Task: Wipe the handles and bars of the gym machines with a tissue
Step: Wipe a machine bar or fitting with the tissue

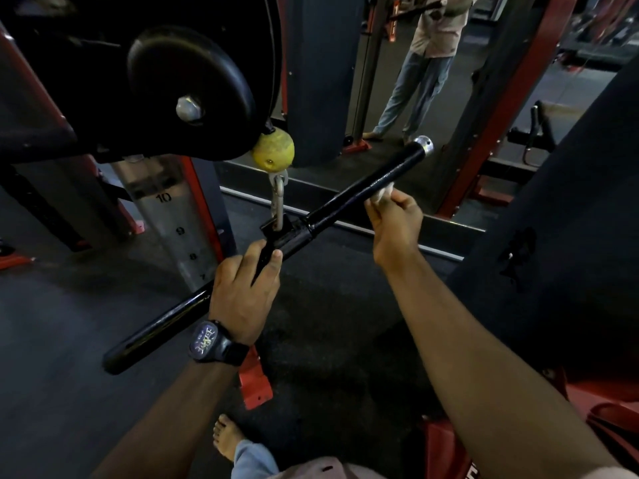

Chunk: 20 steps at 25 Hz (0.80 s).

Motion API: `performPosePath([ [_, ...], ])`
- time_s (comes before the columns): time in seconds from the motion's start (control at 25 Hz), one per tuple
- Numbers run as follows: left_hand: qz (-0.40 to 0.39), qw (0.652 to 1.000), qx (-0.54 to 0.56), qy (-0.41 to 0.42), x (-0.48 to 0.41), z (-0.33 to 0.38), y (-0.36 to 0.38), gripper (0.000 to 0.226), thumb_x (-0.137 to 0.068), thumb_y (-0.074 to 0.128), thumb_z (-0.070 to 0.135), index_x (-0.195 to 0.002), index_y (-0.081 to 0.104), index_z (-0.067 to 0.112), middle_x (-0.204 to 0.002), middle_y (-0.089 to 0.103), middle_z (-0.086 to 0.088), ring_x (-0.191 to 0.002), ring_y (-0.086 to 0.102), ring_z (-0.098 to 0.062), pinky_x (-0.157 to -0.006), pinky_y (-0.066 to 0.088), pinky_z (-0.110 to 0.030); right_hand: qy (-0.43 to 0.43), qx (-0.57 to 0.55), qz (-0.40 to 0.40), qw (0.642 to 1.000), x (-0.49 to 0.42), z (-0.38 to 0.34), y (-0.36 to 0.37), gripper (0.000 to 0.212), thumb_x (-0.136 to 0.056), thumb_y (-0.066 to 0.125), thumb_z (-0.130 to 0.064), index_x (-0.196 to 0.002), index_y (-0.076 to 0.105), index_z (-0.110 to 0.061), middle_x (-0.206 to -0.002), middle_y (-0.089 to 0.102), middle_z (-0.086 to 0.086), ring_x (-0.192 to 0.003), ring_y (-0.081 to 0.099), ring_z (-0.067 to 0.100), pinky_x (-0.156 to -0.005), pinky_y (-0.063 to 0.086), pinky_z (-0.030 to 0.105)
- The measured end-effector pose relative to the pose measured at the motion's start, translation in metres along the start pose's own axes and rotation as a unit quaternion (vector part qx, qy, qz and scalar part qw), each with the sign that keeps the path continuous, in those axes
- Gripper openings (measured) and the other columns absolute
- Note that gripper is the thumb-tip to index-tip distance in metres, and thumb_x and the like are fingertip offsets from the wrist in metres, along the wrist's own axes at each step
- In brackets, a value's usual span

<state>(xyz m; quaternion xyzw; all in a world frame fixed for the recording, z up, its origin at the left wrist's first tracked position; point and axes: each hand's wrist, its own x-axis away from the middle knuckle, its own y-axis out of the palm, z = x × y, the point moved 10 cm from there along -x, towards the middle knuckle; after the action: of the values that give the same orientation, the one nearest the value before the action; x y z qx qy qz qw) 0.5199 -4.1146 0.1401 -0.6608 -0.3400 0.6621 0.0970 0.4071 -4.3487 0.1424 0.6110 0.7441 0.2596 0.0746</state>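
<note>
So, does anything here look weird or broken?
The yellow ball above the metal clip looks scuffed and grubby. The black bar hangs slanted, its far end higher, while the left hand grips it near the middle and the right hand holds the tissue against it.

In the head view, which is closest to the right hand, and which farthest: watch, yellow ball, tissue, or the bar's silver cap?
1. Tissue: pinched in the right hand, against the bar.
2. Silver cap: up at the bar's far end.
3. Yellow ball: hanging off to the left.
4. Watch: on the other wrist, lower left.
</note>
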Motion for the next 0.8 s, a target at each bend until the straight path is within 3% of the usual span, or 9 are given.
performPosePath([
  [0.16, 0.008, 1.000, 0.004, 0.008, -0.002, 0.000, -0.008, 0.025, -0.096, 0.063, 0.016, -0.119, 0.064, 0.008, -0.127, 0.063, -0.017, -0.087, 0.064, -0.035, -0.076, 0.049, -0.044, 0.005, 0.029, -0.004, 1.000, 0.011, 0.016, -0.001, 0.019, -0.095, 0.059, 0.002, -0.114, 0.057, 0.005, -0.105, 0.066, 0.016, -0.100, 0.069, 0.024, -0.087, 0.059, 0.032],
  [0.32, -0.013, 1.000, 0.001, 0.013, 0.000, 0.002, -0.003, 0.026, -0.098, 0.060, 0.017, -0.122, 0.062, 0.007, -0.129, 0.062, -0.018, -0.091, 0.064, -0.035, -0.078, 0.047, -0.044, 0.019, -0.022, 0.028, 0.999, 0.019, 0.020, -0.001, 0.018, -0.090, 0.051, 0.009, -0.092, 0.057, -0.007, -0.083, 0.061, 0.008, -0.081, 0.063, 0.018, -0.087, 0.059, 0.033],
  [0.44, -0.015, 1.000, -0.003, 0.010, 0.001, 0.001, -0.002, 0.026, -0.099, 0.059, 0.017, -0.122, 0.063, 0.008, -0.129, 0.062, -0.018, -0.091, 0.064, -0.035, -0.079, 0.046, -0.043, 0.019, -0.038, 0.056, 0.998, 0.024, 0.018, -0.002, 0.023, -0.087, 0.050, 0.010, -0.079, 0.054, -0.010, -0.068, 0.057, 0.004, -0.067, 0.059, 0.013, -0.075, 0.058, 0.029],
  [0.56, -0.025, 1.000, 0.001, 0.012, 0.007, 0.002, 0.003, 0.027, -0.099, 0.058, 0.018, -0.125, 0.058, 0.009, -0.130, 0.061, -0.017, -0.097, 0.065, -0.034, -0.080, 0.046, -0.044, -0.003, 0.039, 0.047, 0.998, 0.030, 0.021, 0.000, 0.023, -0.091, 0.055, 0.004, -0.078, 0.051, -0.014, -0.067, 0.055, 0.000, -0.062, 0.055, 0.008, -0.061, 0.051, 0.021],
  [0.8, 0.014, 1.000, 0.006, 0.000, -0.005, 0.000, -0.017, 0.020, -0.094, 0.064, 0.015, -0.113, 0.068, 0.009, -0.124, 0.064, -0.016, -0.083, 0.062, -0.035, -0.075, 0.050, -0.044, -0.009, 0.138, 0.003, 0.990, 0.054, 0.039, 0.003, 0.016, -0.091, 0.066, -0.007, -0.080, 0.058, -0.015, -0.076, 0.065, 0.001, -0.072, 0.065, 0.011, -0.072, 0.056, 0.025],
])
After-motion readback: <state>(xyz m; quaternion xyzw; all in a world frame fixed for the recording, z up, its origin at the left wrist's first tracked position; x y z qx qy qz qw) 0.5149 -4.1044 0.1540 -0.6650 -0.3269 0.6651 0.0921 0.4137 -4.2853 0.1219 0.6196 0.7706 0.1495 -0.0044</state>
